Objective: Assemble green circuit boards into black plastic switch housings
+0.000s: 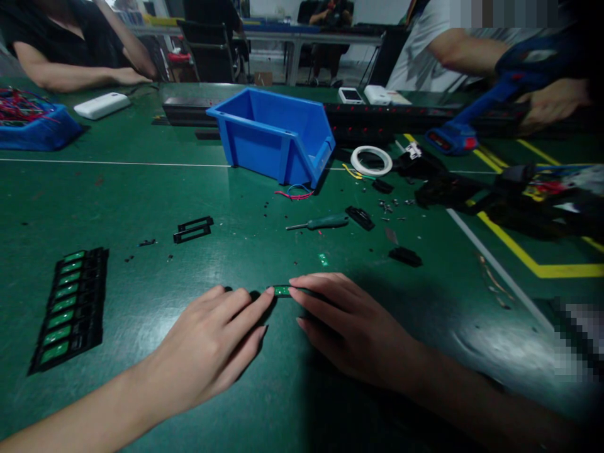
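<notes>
My left hand [217,336] and my right hand [352,321] lie low on the green table mat [141,201] near its front edge, fingertips meeting. Between them sits a small green circuit board in a black frame [282,290]; the fingertips of both hands pinch its ends. Most of the part is hidden under the fingers. A black tray of several green boards [70,308] lies to the left of my left hand.
A blue bin [276,135] stands mid-table, with a green screwdriver [321,222], black frames [193,229], a tape roll [372,160] and loose screws around it. A co-worker at right holds a blue power screwdriver [491,100]. Another person's arms rest at far left beside a blue wire box [33,123].
</notes>
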### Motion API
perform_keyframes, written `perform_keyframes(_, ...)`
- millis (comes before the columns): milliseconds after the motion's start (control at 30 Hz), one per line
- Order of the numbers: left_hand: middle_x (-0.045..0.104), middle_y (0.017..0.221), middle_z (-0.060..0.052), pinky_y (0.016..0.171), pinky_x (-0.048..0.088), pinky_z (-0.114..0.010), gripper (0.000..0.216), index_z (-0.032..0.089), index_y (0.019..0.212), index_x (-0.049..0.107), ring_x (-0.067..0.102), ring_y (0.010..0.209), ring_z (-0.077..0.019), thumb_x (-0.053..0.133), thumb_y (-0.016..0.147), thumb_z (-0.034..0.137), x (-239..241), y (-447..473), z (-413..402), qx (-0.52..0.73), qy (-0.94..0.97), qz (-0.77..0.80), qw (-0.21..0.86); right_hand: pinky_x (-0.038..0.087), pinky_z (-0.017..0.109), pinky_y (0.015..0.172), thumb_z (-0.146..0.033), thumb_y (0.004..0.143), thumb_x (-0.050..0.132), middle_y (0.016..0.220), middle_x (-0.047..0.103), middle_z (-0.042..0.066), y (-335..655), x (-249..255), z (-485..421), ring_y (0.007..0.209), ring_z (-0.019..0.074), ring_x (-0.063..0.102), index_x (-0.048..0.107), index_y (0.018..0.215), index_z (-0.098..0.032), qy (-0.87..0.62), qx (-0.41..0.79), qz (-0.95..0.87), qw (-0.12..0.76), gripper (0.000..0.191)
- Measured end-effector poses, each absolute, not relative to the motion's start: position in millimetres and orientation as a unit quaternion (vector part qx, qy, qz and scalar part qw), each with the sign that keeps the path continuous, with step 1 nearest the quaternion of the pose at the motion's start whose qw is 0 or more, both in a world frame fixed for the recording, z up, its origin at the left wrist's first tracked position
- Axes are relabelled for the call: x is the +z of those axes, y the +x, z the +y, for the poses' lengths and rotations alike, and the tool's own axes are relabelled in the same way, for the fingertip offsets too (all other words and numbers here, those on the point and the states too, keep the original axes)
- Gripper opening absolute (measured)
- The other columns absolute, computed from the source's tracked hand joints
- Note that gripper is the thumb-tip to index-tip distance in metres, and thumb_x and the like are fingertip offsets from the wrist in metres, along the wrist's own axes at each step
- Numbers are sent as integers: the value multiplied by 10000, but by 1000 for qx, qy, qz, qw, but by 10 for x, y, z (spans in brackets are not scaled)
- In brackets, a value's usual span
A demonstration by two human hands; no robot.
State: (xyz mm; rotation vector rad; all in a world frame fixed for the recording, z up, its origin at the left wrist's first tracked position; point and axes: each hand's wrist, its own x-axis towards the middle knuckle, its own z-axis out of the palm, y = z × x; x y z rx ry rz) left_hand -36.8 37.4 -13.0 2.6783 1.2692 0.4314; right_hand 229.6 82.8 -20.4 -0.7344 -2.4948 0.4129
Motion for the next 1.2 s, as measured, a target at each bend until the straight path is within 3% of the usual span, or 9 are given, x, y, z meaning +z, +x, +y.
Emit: perform_keyframes(1200, 601, 983, -68, 760, 417, -344, 525, 114, 1502, 412, 504, 838, -193, 524, 1005, 243, -133, -366, 371, 148, 899, 406, 73, 505, 470, 1037, -170, 935, 602, 1329, 615, 147, 2301, -195, 819, 1225, 258, 565, 513, 1379, -133, -258, 153, -920, 251, 455)
